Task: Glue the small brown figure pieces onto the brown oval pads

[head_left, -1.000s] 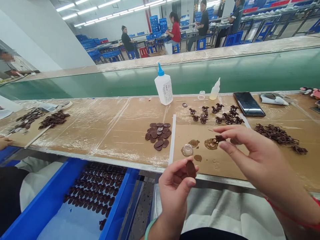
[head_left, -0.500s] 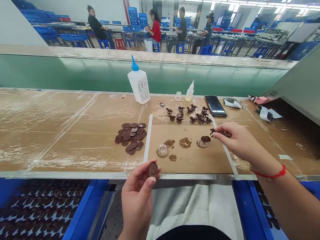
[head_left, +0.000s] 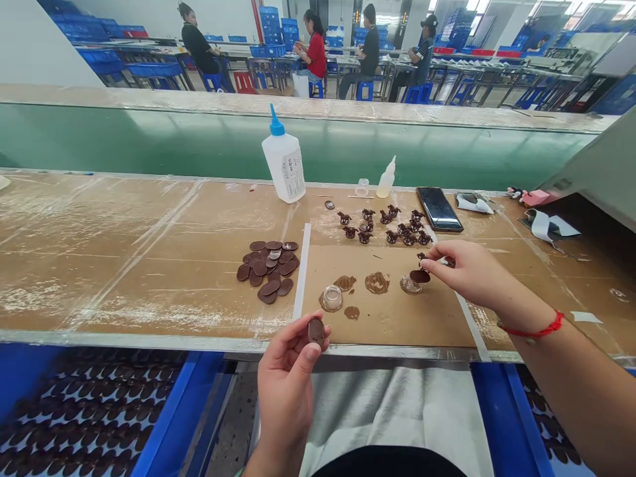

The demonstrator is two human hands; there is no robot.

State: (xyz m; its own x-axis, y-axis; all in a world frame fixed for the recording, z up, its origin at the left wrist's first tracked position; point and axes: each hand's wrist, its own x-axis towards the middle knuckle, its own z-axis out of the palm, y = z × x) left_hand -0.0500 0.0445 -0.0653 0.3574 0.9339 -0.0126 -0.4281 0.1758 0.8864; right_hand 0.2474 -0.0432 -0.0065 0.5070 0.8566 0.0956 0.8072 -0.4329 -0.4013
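In my left hand (head_left: 285,381), near the table's front edge, a brown oval disc (head_left: 316,330) with small holes is pinched between thumb and fingers. My right hand (head_left: 464,273) is closed on a small dark-brown horse figurine (head_left: 422,258), partly covered by the fingertips. Directly below the figurine, a dark oval piece (head_left: 420,277) lies on a small clear dish (head_left: 409,287); whether the two touch I cannot tell. Another clear round dish (head_left: 332,298) stands on the cardboard (head_left: 387,328) beside brown, wet-looking stains. Several more horse figurines (head_left: 366,226) stand behind.
A pile of brown oval discs (head_left: 268,268) lies left of the white tape (head_left: 302,271). Farther back stand a large blue-capped bottle (head_left: 285,169), a small dropper bottle (head_left: 386,179) and a phone (head_left: 440,209). Blue trays (head_left: 166,417) of brown pieces sit below the table. Several people sit beyond.
My right hand has brought the horse figurine left and down, from beside the clear dish to just above the dark oval piece. My left hand keeps the disc; the view has shifted slightly.
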